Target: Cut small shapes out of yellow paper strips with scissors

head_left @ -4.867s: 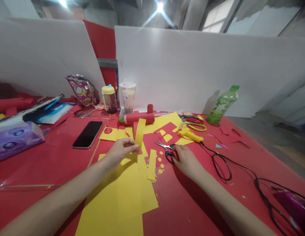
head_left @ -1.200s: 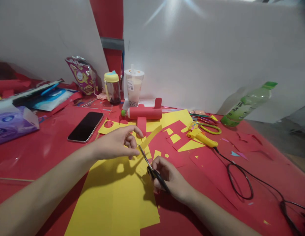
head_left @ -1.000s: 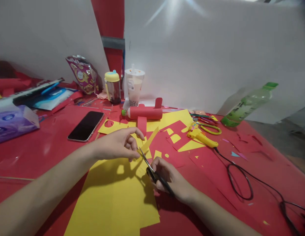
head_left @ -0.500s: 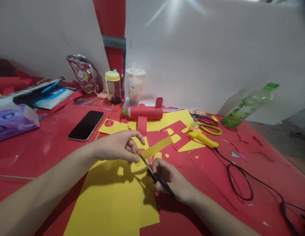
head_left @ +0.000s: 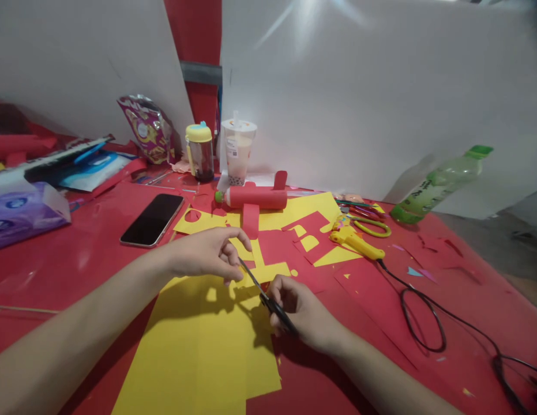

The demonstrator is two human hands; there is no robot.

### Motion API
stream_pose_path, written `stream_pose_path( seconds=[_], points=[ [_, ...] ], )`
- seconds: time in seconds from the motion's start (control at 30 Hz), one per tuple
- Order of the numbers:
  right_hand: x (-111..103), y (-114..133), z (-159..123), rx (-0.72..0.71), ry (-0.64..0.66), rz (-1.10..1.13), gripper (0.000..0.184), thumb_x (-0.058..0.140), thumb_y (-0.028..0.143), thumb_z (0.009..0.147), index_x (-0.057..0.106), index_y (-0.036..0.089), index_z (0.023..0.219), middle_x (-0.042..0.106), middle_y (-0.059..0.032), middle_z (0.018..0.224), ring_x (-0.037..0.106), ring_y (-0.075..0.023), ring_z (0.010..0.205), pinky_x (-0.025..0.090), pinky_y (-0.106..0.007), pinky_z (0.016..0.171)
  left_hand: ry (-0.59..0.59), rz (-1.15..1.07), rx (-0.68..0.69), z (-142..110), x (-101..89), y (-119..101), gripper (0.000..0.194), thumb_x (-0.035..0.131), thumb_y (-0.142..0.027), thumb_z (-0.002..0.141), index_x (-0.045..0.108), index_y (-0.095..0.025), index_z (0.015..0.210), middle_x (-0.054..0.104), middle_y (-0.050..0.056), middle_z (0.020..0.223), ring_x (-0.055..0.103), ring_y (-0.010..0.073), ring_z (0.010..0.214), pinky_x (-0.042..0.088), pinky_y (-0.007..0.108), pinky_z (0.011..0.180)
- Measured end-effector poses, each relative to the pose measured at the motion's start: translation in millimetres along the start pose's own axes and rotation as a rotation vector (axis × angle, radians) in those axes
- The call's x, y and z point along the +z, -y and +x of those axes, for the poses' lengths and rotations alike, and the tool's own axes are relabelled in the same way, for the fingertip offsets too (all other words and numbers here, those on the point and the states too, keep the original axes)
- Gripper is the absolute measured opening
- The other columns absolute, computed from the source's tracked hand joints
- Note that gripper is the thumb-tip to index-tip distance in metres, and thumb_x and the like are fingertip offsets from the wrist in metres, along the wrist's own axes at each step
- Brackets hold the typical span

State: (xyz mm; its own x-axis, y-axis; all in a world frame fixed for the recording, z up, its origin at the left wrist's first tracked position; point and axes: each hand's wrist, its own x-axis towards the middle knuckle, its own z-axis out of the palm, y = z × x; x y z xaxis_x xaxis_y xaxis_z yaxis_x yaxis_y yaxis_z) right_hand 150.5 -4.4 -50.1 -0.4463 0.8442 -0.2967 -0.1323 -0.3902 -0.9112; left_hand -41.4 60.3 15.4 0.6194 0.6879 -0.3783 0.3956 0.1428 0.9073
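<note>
Black-handled scissors point(head_left: 277, 311) are held in my right hand point(head_left: 300, 314), their blades pointing up and left with the tips close to my left thumb. My left hand point(head_left: 216, 253) hovers above yellow paper point(head_left: 194, 351), its thumb and index finger apart and its other fingers curled. Nothing shows between thumb and index finger; the inside of the hand is partly hidden. Just beyond the blades, a yellow paper strip point(head_left: 272, 271) lies among cut scraps. A red-wrapped bottle point(head_left: 263, 198) with paper flaps and a green cap rests on its side behind.
A yellow glue gun point(head_left: 359, 243) and its black cable point(head_left: 424, 300) lie to the right, near a leaning green bottle point(head_left: 441, 187). On the left is a phone point(head_left: 152, 220). A yellow-lidded bottle point(head_left: 200, 153) and a drink cup point(head_left: 237, 153) stand behind.
The yellow strip that rose beside the scissor blades has dropped from there, and a strip lies flat on the scraps. The scissor handles have drawn closer together. Both hands have barely moved.
</note>
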Motion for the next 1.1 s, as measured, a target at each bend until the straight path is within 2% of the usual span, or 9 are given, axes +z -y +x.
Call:
stream_pose_path(
  seconds=[0.17, 0.3, 0.4, 0.47, 0.57, 0.7, 0.9, 1.1],
  points=[
    [-2, 0, 2, -0.076, -0.108, 0.08, 0.048, 0.077, 0.039, 0.045, 0.037, 0.02, 0.066, 0.048, 0.0096, 0.05, 0.042, -0.0044, 0.037, 0.032, -0.017, 0.038, -0.067, -0.018, 0.041, 3, 1.5, 1, 0.032, 0.063, -0.015, 0.061, 0.044, -0.018, 0.088, 0.055, -0.009, 0.051, 0.056, 0.0087, 0.048, 0.04, 0.019, 0.051],
    [-5, -1, 2, -0.188, -0.125, 0.168, 0.052, 0.075, 0.044, 0.048, 0.039, 0.023, 0.079, 0.056, 0.004, 0.069, 0.044, -0.0058, 0.047, 0.029, -0.016, 0.039, -0.138, -0.063, 0.081, 7, 8.5, 3, 0.031, 0.064, -0.016, 0.061, 0.045, -0.018, 0.086, 0.057, -0.007, 0.052, 0.056, 0.009, 0.048, 0.041, 0.02, 0.051],
    [-4, -1, 2, -0.226, -0.124, 0.219, 0.06, 0.076, 0.04, 0.048, 0.034, 0.027, 0.091, 0.057, 0.0017, 0.081, 0.046, -0.0082, 0.053, 0.031, -0.018, 0.042, -0.203, -0.108, 0.114, 10, 17.2, 4, 0.033, 0.064, -0.017, 0.061, 0.045, -0.018, 0.087, 0.056, -0.007, 0.055, 0.056, 0.0093, 0.05, 0.041, 0.021, 0.053],
    [-1, 1, 2, -0.251, -0.15, 0.239, 0.065, 0.077, 0.033, 0.047, 0.032, 0.029, 0.093, 0.056, 0.0031, 0.08, 0.049, -0.0096, 0.057, 0.037, -0.02, 0.048, -0.24, -0.094, 0.119, 12, 24.3, 4, 0.031, 0.063, -0.017, 0.061, 0.045, -0.018, 0.086, 0.055, -0.007, 0.055, 0.055, 0.0094, 0.051, 0.04, 0.021, 0.052],
    [3, 3, 1, -0.286, -0.233, 0.226, 0.059, 0.076, 0.022, 0.05, 0.033, 0.029, 0.09, 0.053, 0.0063, 0.073, 0.052, -0.0106, 0.063, 0.042, -0.023, 0.059, -0.277, -0.055, 0.087, 14, 35.6, 5, 0.025, 0.06, -0.017, 0.062, 0.048, -0.017, 0.084, 0.053, -0.006, 0.056, 0.055, 0.0095, 0.053, 0.039, 0.02, 0.051],
    [5, 3, 2, -0.294, -0.364, 0.136, 0.05, 0.071, 0.022, 0.058, 0.033, 0.028, 0.09, 0.052, 0.0068, 0.068, 0.053, -0.0119, 0.058, 0.042, -0.024, 0.054, -0.317, -0.067, 0.105, 16, 48.1, 10, 0.024, 0.058, -0.018, 0.064, 0.047, -0.018, 0.085, 0.052, -0.006, 0.058, 0.055, 0.0104, 0.055, 0.041, 0.023, 0.055],
    [4, 1, 2, -0.298, -0.358, 0.122, 0.047, 0.071, 0.024, 0.06, 0.034, 0.026, 0.088, 0.053, 0.007, 0.069, 0.054, -0.0105, 0.059, 0.042, -0.025, 0.058, -0.356, -0.109, 0.18, 18, 60.7, 18, 0.021, 0.057, -0.019, 0.066, 0.045, -0.019, 0.084, 0.056, -0.003, 0.062, 0.058, 0.0134, 0.059, 0.044, 0.026, 0.057],
    [6, 4, 1, -0.315, -0.404, 0.085, 0.046, 0.072, 0.028, 0.059, 0.034, 0.025, 0.085, 0.052, 0.0069, 0.067, 0.051, -0.0099, 0.058, 0.04, -0.022, 0.054, -0.485, -0.07, 0.165, 17, 71.8, 15, 0.019, 0.057, -0.022, 0.067, 0.047, -0.018, 0.083, 0.055, -0.003, 0.06, 0.057, 0.0136, 0.06, 0.043, 0.026, 0.059]
  ],
)
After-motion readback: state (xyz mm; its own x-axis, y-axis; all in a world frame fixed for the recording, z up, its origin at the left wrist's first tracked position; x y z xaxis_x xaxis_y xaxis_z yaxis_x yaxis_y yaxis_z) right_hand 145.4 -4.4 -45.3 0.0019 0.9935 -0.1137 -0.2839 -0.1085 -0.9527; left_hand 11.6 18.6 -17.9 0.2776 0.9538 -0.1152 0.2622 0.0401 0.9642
